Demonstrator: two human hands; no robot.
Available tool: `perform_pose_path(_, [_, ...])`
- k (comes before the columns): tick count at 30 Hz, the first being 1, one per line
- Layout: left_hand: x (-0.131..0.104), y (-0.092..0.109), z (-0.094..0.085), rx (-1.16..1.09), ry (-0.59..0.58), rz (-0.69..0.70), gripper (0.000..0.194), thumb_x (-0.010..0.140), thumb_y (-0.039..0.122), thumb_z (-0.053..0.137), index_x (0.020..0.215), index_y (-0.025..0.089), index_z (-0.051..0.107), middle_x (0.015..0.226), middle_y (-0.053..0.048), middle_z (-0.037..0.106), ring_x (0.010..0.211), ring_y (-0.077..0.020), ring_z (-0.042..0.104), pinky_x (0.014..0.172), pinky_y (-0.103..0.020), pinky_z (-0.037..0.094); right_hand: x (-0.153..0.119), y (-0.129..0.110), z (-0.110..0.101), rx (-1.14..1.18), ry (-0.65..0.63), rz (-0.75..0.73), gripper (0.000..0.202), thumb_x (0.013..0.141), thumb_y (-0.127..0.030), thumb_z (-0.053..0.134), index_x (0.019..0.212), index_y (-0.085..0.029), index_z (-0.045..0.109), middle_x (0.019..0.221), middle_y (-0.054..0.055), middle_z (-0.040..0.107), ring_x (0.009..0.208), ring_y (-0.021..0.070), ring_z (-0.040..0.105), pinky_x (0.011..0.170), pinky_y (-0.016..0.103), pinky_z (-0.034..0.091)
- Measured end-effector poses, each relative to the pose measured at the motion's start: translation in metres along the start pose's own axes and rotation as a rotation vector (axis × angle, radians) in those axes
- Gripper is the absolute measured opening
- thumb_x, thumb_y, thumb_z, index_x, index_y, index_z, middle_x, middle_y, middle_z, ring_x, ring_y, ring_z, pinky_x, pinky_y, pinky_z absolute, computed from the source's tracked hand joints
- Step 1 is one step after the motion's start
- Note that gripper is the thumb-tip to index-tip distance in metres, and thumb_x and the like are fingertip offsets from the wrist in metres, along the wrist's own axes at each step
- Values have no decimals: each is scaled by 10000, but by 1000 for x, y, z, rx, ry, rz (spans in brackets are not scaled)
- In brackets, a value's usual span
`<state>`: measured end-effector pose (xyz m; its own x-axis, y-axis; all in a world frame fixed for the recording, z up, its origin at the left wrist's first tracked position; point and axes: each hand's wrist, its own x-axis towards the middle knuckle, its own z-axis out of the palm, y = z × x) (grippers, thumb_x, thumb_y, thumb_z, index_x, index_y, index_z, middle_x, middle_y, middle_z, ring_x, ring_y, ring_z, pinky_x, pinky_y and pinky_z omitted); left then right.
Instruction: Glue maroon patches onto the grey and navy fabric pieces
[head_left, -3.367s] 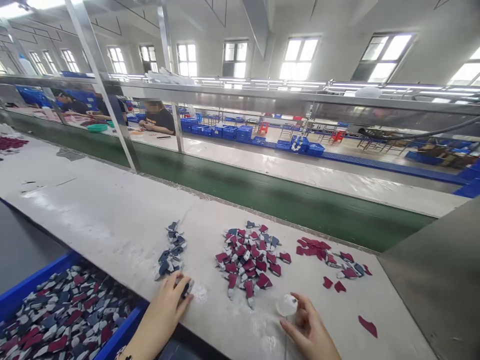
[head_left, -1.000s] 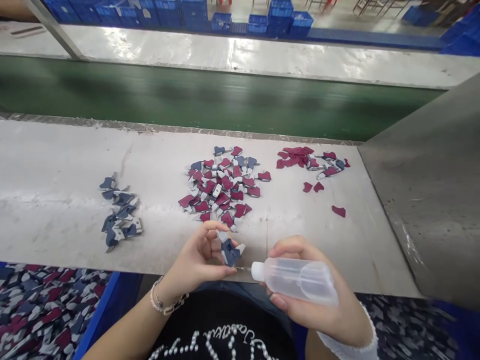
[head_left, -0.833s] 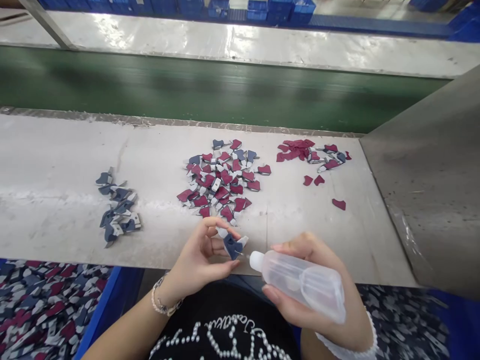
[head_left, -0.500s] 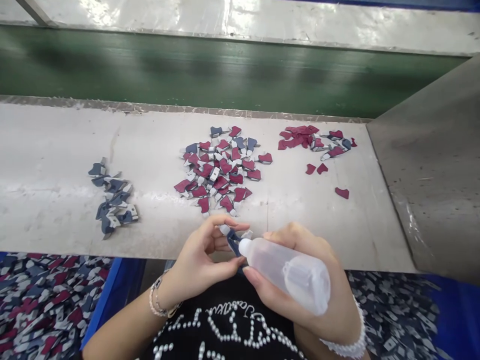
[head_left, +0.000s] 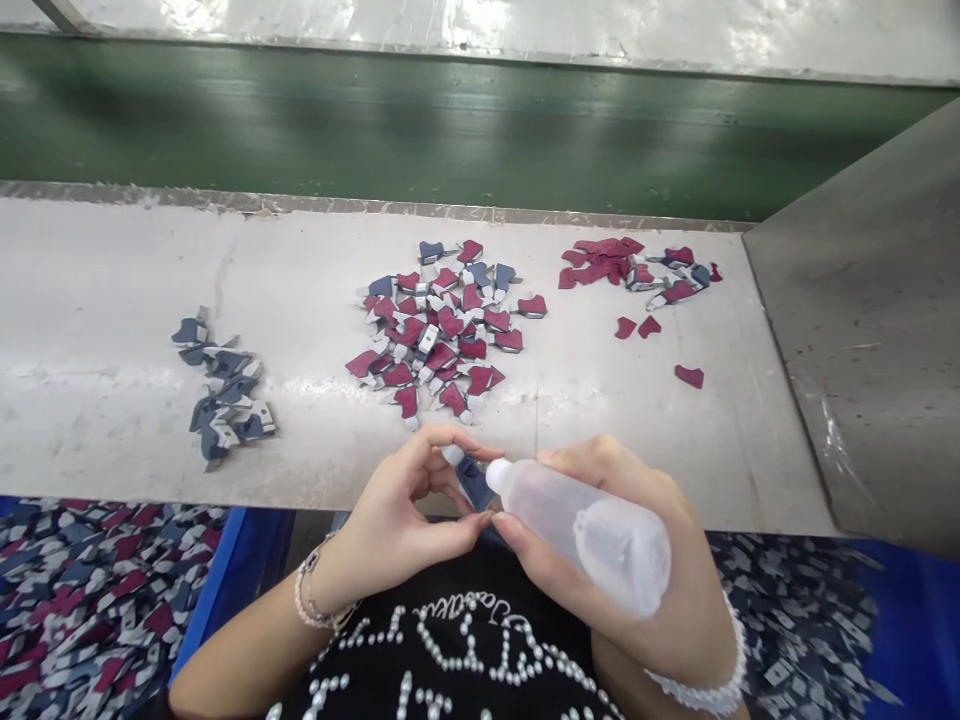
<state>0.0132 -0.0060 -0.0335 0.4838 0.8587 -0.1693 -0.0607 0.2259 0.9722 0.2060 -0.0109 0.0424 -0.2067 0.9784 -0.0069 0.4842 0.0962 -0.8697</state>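
Blue and grey piece (head_left: 472,483) – left hand (head_left: 405,510) holding it, translucent bottle (head_left: 577,520), white cap (head_left: 499,473) – right hand (head_left: 637,480) gripping

Black top (head_left: 405,640), white script (head_left: 457,607) on front, pearl-like beads (head_left: 469,662) in curved rows. Left wrist (head_left: 339,572): beaded bracelets (head_left: 306,595). Right wrist (head_left: 694,640): frilly white cuff (head_left: 709,694).

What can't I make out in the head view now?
Head view:
Contact between bottle and part: hidden by the cap.
Part's underside: turned away, inside the left grip.
Left bin: cut off by left and bottom edges.
Right bin: cut off by right and bottom edges.
Middle pile: lower pieces hidden by upper ones.
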Motion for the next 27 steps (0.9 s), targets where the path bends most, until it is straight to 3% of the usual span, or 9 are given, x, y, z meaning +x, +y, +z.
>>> perform_pose_path(6, [0, 2, 1, -6, 6, 4, 490, 784, 125, 762, 1164, 299, 507, 1181, -19, 660, 738, -77, 643, 740, -209, 580, 1, 0, 0, -23, -46, -54, 263, 818, -283, 763, 907, -248, 518, 763, -72, 624, 597, 90, 623, 544, 207, 513])
perform_pose_path(11, [0, 2, 2, -21, 15, 0, 486, 804, 104, 729, 1182, 299, 492, 1160, -18, 666, 708, -65, 632, 704, -186, 570, 0, 0, -1, -14, -15, -30, 252, 831, -267, 749, 875, -247, 502, 750, -68, 615, 574, 91, 619, 487, 200, 489])
perform_pose_path(16, [1, 2, 2, -20, 9, 18, 500, 782, 133, 773, 1177, 290, 511, 1179, -32, 660, 699, -70, 623, 699, -196, 571, 0, -2, -3, -35, -93, -40, 282, 824, -257, 751, 903, -252, 480, 776, -71, 616, 601, 89, 618, 539, 203, 506])
perform_pose_path(27, [0, 1, 1, 34, -25, 8, 489, 804, 154, 759, 1187, 321, 504, 1182, -18, 661, 717, -82, 646, 676, -194, 568, -2, -3, -10, -107, -151, -51, 277, 822, -269, 736, 815, -238, 460, 683, -62, 577, 525, 100, 555, 467, 230, 455])
